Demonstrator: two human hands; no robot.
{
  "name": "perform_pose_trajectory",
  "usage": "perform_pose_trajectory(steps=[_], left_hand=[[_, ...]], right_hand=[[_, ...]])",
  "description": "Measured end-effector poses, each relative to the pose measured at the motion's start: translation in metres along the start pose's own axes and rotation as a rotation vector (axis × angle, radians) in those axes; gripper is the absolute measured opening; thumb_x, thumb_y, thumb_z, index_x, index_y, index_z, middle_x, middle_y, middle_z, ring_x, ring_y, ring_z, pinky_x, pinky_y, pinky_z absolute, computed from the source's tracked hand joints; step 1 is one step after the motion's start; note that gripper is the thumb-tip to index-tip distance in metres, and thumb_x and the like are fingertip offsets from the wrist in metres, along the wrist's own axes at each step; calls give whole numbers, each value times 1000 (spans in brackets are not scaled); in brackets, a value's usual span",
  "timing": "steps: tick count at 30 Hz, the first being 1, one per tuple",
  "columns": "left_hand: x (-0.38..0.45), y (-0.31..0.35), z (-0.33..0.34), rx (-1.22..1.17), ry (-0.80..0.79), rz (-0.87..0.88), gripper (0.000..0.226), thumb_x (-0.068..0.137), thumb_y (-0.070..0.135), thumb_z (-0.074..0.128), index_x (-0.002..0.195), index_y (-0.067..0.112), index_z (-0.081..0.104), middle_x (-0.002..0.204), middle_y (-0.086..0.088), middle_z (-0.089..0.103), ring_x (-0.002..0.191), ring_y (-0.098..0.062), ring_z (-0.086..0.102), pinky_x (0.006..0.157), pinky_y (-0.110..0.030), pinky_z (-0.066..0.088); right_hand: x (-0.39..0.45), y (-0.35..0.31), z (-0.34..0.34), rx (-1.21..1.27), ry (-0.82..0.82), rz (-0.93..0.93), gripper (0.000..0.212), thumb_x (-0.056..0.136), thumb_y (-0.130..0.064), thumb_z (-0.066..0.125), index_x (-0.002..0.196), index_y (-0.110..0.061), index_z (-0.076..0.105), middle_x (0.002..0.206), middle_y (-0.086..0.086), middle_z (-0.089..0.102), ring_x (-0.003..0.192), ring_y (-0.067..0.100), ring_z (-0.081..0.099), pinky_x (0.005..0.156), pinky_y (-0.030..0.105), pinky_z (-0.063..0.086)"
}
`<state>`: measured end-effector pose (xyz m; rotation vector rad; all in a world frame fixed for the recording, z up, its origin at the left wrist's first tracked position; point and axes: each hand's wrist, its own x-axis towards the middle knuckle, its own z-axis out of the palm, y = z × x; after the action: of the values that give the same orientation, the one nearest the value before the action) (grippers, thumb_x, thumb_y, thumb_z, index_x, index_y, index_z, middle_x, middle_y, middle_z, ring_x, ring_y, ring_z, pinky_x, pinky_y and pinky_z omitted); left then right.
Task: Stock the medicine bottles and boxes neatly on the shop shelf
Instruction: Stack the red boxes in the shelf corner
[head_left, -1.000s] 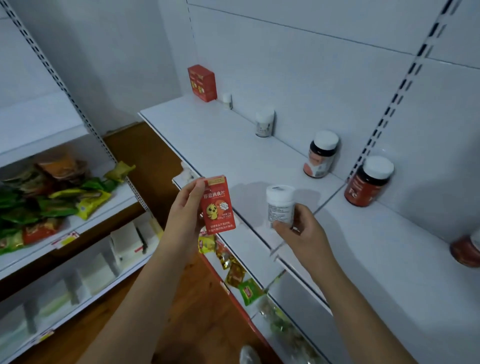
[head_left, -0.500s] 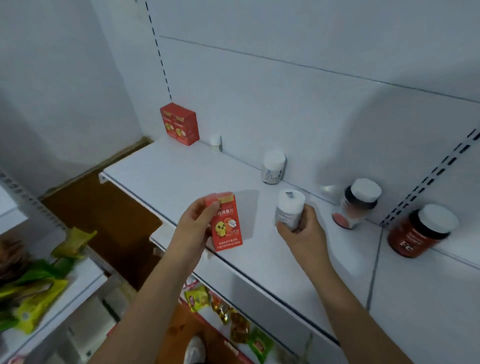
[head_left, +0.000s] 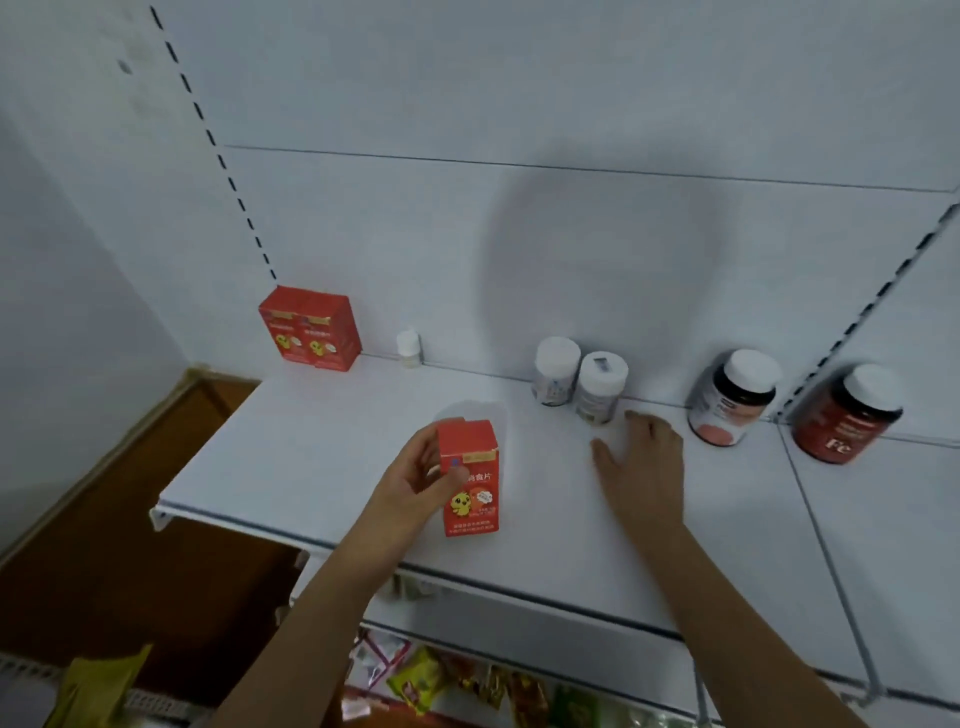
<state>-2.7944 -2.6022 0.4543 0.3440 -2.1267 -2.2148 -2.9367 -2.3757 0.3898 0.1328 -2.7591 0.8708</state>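
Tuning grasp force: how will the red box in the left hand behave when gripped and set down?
The red box looks like thin cardboard, so it probably dents under a hard squeeze. The left hand holds it easily, so it is likely light. Tall and narrow, it may tip on the shelf.

Shop, white slotted display shelf (head_left: 322, 457), medicine bottles (head_left: 732, 397), snack packets (head_left: 421, 675) on lower shelf

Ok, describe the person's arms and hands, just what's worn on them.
Both forearms are bare as far as the picture shows, with no sleeves in view. The left hand and right hand wear no gloves, and no rings, watch or bracelets can be seen.
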Motion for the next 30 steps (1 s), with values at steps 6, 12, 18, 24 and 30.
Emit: perform_pose_trajectory(steps=[6, 12, 18, 24, 30], left_hand=[[6, -9, -34, 321, -178, 107, 63, 87, 33, 72, 143, 38, 43, 138, 19, 54, 132, -5, 48, 110, -38, 41], [20, -26, -94, 1001, -156, 312, 78, 78, 69, 59, 147, 40, 37, 151, 14, 42, 141, -4, 32, 117, -36, 30], [24, -36, -214, 1275, 514, -102, 72, 91, 66, 42, 149, 24, 38, 157, -2, 33, 144, -26, 28, 116, -45, 24], [20, -45, -217, 1315, 579, -81, 71, 90, 70, 24, 146, 27, 36, 148, -2, 44, 130, -23, 46, 102, -42, 39], [20, -47, -218, 1319, 571, -110, 70, 93, 70, 24, 149, 29, 30, 150, 1, 40, 130, -19, 45, 105, -40, 40]], right_hand=[[-72, -42, -14, 432, -327, -146, 61, 88, -23, 71, 142, -26, 43, 133, -15, 45, 119, -2, 48, 98, 13, 38], [-78, -104, -4, 578, -597, -196, 62, 80, -29, 80, 129, -43, 44, 120, -25, 58, 107, -17, 54, 87, 3, 40], [-63, -139, 33, 487, -545, -202, 55, 81, -33, 78, 123, -30, 43, 111, -19, 61, 90, -18, 58, 69, 2, 42], [-38, -195, 97, 276, -431, -353, 51, 82, -47, 74, 119, -18, 53, 110, 0, 63, 104, 18, 57, 83, 26, 48], [-21, -254, 131, 259, -487, -353, 47, 82, -42, 75, 115, -14, 57, 109, 5, 60, 103, 20, 58, 88, 34, 51]])
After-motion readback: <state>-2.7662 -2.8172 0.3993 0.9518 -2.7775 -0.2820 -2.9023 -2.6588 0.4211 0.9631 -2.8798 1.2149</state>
